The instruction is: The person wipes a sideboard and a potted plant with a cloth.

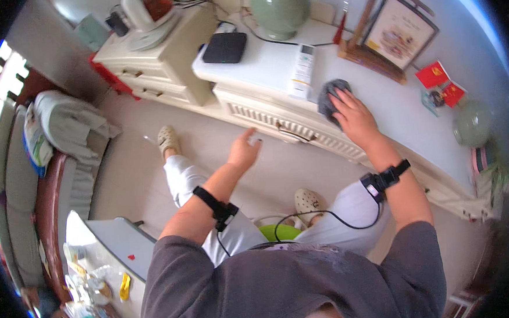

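My right hand presses a dark grey cloth onto the white top of a low cabinet, close to its front edge. Just left of the cloth lies a white remote control, its length running from back to front. My left hand hangs in the air before the slatted drawer front, fingers apart and holding nothing. Farther left on the cabinet top sits a flat black box with cables behind it.
A green vase, a framed picture on a wooden stand, red cards and a round green pot stand on the cabinet. A light-green bucket is between my legs. A cluttered table stands at lower left.
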Available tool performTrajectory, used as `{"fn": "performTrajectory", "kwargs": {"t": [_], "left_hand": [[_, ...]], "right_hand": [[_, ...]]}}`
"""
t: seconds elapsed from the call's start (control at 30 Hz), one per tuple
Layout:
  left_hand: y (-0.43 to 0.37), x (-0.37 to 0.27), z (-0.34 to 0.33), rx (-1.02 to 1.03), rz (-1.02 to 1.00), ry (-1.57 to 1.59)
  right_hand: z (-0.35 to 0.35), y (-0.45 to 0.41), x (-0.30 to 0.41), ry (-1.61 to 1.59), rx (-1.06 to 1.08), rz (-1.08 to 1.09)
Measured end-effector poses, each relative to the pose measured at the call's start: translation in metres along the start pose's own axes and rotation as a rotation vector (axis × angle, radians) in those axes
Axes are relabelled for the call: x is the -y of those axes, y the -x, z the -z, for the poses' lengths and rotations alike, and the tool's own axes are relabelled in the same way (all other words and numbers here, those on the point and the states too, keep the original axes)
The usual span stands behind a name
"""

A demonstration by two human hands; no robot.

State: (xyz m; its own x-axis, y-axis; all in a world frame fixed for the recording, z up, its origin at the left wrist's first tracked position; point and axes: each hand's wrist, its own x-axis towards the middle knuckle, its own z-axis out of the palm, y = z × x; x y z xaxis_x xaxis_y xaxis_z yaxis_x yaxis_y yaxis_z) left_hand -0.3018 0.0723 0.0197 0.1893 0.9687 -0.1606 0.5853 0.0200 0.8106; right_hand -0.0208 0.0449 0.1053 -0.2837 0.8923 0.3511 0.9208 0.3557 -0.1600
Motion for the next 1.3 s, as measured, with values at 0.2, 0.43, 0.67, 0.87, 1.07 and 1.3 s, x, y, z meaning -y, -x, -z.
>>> {"fn": "performTrajectory", "kwargs": {"t": [0.2, 0.43, 0.67, 0.87, 1.07, 1.3], "left_hand": [[0.032, -0.013, -0.027, 0.42, 0.016, 0.026], [0.055, -0.071, -0.063, 0.794, -0.211, 0.301], [0.059, -0.075, -0.1, 0.256, 0.324, 1.286], [-0.048, 0.053, -0.041, -0.579, 0.212, 0.676], [-0.129, 0.118, 0.041, -0.551, -0.064, -0.273], [-0.098, 0.001, -0.097, -0.407, -0.202, -0.529]], "right_hand": [[0.026, 0.059, -0.032, 0.078, 0.035, -0.101], [0.058, 0.094, -0.025, -0.184, 0.074, -0.27], [0.068, 0.076, 0.038, -0.51, 0.203, -0.119], [0.048, 0.107, -0.101, 0.197, -0.064, -0.316], [0.031, 0.085, -0.072, 0.226, 0.075, -0.388], [0.04, 0.098, -0.102, 0.291, 0.047, -0.392]]}}
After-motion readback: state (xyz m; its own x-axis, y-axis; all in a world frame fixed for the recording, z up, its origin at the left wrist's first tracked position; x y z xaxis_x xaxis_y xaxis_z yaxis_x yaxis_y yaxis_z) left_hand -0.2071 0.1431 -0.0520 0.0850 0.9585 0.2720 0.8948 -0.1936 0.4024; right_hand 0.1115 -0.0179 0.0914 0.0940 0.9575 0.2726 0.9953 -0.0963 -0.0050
